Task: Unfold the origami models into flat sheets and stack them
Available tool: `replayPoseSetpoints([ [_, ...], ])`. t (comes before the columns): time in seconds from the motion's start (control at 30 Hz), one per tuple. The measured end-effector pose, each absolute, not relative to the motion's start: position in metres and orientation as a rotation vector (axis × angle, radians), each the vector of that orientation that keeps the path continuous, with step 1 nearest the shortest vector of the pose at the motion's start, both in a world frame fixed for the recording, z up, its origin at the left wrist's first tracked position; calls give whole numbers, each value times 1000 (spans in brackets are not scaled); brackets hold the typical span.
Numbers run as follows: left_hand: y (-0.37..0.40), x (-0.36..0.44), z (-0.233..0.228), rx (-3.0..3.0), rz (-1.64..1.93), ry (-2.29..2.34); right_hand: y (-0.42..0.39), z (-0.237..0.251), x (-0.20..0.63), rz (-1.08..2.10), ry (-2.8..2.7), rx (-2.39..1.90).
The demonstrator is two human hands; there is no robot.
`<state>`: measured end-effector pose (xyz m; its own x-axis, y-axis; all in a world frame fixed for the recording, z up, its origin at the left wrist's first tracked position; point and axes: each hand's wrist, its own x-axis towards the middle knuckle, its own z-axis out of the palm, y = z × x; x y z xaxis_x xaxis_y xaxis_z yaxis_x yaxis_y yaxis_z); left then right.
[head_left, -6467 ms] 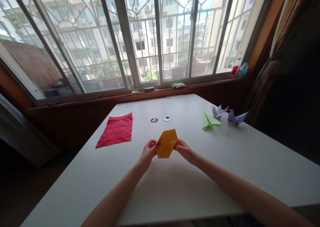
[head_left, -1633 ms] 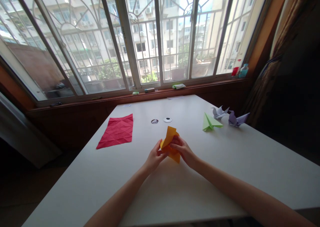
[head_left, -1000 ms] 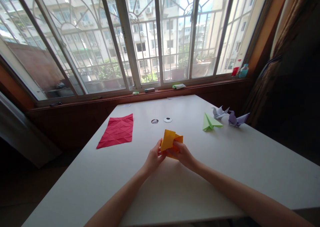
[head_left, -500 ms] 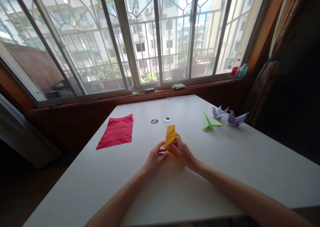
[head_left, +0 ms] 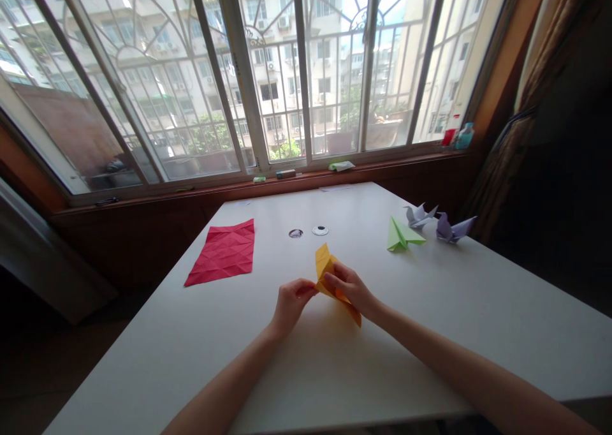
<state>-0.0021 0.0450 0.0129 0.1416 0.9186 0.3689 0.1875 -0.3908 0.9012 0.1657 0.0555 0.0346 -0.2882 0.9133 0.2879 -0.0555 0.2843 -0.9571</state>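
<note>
A yellow sheet of origami paper [head_left: 324, 261], partly folded and creased, is held over the white table [head_left: 268, 384]. My right hand [head_left: 352, 288] grips it from the right, thumb on the near face and fingers behind. At the paper's left edge, my left hand [head_left: 292, 301] pinches a corner between thumb and fingertips. One pointed flap hangs down below my right hand. The far side of the paper is hidden by my fingers.
Creased red paper [head_left: 222, 253] lies on the left. To the right sit a green folded paper plane [head_left: 400, 236], a pale folded bird [head_left: 419, 215] and a purple one [head_left: 453, 228]. Two round discs, one a black-and-white disc [head_left: 320, 230], lie beyond my hands.
My left hand has closed from loosely spread fingers to a pinch on the paper's left corner. The yellow paper has tilted, and a flap now points down to the right.
</note>
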Motion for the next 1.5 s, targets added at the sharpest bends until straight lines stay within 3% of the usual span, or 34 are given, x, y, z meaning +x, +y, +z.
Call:
replayPoseSetpoints([
  [0.5, 49, -6, 15, 1764, 1430, 1218, 53, 42, 178, 1417, -1412, -736],
  [0.7, 54, -11, 12, 1757, 1496, 1293, 46, 48, 184, 1447, -1635, -652],
  [1.03, 56, -13, 12, 1743, 1535, 1299, 44, 40, 174, 817, -1940, -717],
  [1.3, 53, -14, 14, 1812, 1695, 1269, 52, 32, 175, 602, -1774, -976],
  [1.5, 48, -12, 16, 2046, 1696, 1091, 58, 22, 172, 611, -1608, -1095],
])
